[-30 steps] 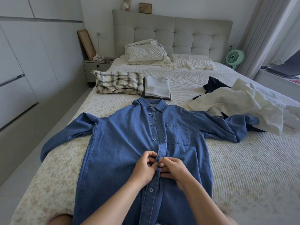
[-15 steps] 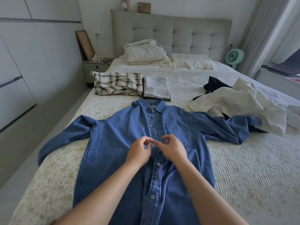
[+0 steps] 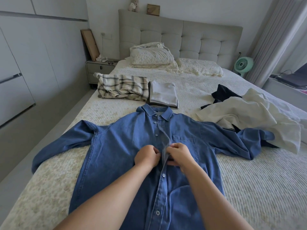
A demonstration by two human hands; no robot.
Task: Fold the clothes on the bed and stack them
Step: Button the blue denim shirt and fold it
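Here, toward the bed's (image 3: 249,188) left edge, lies the outflung sleeve of the denim shirt (image 3: 116,155), which is spread face up across the foot end with its collar pointing at the headboard. Farther up that left side sits a loosely folded plaid garment (image 3: 123,87), and touching its right flank is a neat stack of folded clothes (image 3: 163,93), a pale piece on top of darker ones, just beyond the shirt's collar. My left hand (image 3: 146,156) rests on the shirt's middle, fingers curled and pinching the fabric at the left side of the button strip. My right hand (image 3: 180,155) is just beside it, nearly touching, its fingers pinching the lifted edge of the placket, which stands up in a ridge running toward the collar. Lower down, the buttons look done up; above my hands I cannot tell which are fastened. The shirt's other sleeve stretches toward the bed's right edge and reaches a rumpled cream garment (image 3: 249,117), with a dark garment (image 3: 224,93) partly under that heap. Two pillows (image 3: 152,55) lie at the head end.
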